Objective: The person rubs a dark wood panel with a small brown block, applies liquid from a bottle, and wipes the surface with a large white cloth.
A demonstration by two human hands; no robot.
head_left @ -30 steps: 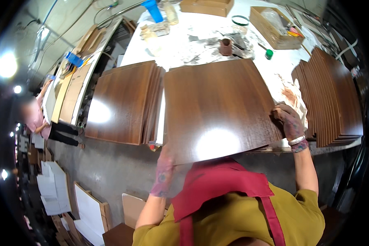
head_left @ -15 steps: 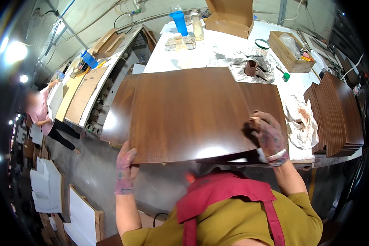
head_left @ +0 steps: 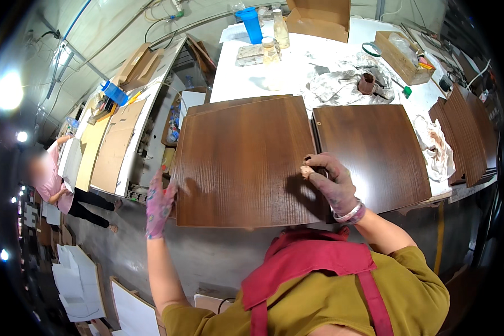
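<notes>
A dark brown wood-grain panel [head_left: 238,168] lies in front of me, atop another brown panel that shows along its far and left edges. My left hand [head_left: 161,204], in a stained glove, is beside the panel's left edge with its fingers stretched out, holding nothing. Above the panel's right side, my right hand [head_left: 337,182], also gloved, pinches a small crumpled brownish wad [head_left: 306,171]; its exact material is hard to make out. To the right, a second glossy brown panel [head_left: 369,151] lies flat, a narrow dark gap between the two.
Stained white cloths [head_left: 336,84] surround a brown cup [head_left: 366,84] on the white table [head_left: 235,81]. A stack of brown panels [head_left: 470,137] stands right. Behind are a blue cup [head_left: 252,28], glass bottles [head_left: 280,31] and a wooden box [head_left: 403,59]. A person [head_left: 59,171] stands far left.
The top panel has shifted left and now lies down, uncovering the right panel. My left hand has let go of its corner. My right hand has moved left with the wad.
</notes>
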